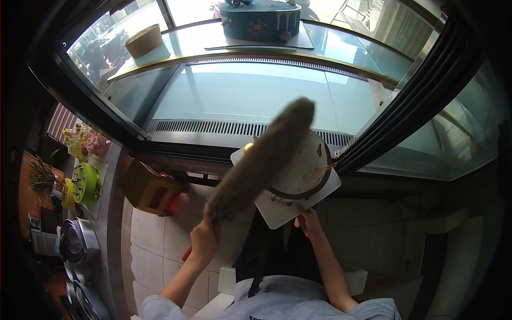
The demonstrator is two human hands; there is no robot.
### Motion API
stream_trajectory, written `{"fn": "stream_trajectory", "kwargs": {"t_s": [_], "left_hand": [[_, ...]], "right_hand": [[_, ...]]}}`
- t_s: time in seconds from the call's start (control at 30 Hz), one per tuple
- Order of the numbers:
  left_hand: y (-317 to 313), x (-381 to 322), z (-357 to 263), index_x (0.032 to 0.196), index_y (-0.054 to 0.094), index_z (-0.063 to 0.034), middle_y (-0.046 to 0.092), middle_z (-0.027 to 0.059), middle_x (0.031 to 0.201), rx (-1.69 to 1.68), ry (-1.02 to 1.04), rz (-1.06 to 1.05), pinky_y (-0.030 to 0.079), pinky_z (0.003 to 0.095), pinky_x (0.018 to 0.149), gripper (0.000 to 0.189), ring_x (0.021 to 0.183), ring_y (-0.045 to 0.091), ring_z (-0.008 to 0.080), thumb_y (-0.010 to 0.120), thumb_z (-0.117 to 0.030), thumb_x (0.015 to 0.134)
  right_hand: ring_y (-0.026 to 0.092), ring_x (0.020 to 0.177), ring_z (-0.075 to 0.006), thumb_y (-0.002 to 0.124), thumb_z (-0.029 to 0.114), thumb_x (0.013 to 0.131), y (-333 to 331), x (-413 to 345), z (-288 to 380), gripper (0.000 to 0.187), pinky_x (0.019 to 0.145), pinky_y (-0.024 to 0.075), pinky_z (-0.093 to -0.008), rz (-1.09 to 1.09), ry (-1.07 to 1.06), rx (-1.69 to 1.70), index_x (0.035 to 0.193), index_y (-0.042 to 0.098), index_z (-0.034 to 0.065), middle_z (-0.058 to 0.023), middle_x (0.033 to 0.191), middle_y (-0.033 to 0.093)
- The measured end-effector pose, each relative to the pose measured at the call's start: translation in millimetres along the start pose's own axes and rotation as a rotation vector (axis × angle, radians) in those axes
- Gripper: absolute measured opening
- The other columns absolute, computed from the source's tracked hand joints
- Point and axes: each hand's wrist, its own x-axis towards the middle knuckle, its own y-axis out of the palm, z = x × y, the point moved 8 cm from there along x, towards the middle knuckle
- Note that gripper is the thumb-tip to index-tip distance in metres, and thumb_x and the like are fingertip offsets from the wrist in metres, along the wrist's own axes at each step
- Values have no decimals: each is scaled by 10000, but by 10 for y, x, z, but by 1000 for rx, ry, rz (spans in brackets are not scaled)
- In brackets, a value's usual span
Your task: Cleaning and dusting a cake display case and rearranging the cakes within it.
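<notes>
My left hand [205, 240] is closed around the red handle of a long fluffy grey-brown duster [260, 164], which looks blurred. The duster slants up and to the right, across a round white cake [304, 172] with a dark rim and a few small decorations. The cake is on a white square board [276, 212] with rounded corners, and a gold ball [249, 147] shows at the duster's left side. My right hand [310, 223] grips the near edge of that board, fingers partly under it. The duster hides part of the cake and board.
A glass display case [240, 92] stands in front, with a blue snowflake cake [260, 24] on its upper shelf and a round tan box or cake [144, 41] beside it. At left, a counter [114, 208] bears a green cake [86, 183] and metal cake pans [80, 240]. A yellow-and-red crate [152, 190] is below.
</notes>
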Motion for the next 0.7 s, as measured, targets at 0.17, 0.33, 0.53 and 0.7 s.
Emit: {"fn": "stream_trajectory", "kwargs": {"t_s": [0.17, 0.33, 0.53, 0.7], "left_hand": [[29, 261, 357, 1219, 300, 48, 571, 273, 748, -155, -212, -142, 448, 466, 621, 473, 733, 561, 425, 490, -122, 820], [513, -357, 160, 1113, 387, 86, 565, 297, 778, -474, -396, -35, 442, 413, 606, 355, 790, 556, 417, 472, -130, 845], [720, -495, 351, 1036, 462, 69, 559, 190, 627, -442, -474, -159, 410, 370, 518, 279, 538, 547, 240, 462, -146, 857], [621, -509, 136, 1061, 418, 88, 565, 293, 740, -509, -484, -115, 434, 369, 565, 291, 764, 573, 402, 448, -117, 856]], "right_hand": [[559, 655, -143, 557, 215, 825, -52, 36, -80, 285, 525, 424, -287, -1, 26, -1, 1016, 478, 19, -58, 819, 551], [471, 1073, -233, 597, 121, 769, 137, 146, -314, 433, 859, 409, -368, 33, 54, 146, 1164, 433, 47, -94, 1096, 503], [446, 1101, -244, 581, 49, 770, 553, 85, -7, 476, 911, 392, -375, 305, -368, -198, 1205, 386, 49, -91, 1183, 441], [466, 1083, -232, 601, 79, 776, 673, 222, 42, 477, 894, 412, -398, 152, -365, -283, 1200, 383, 64, -72, 1175, 452]]}}
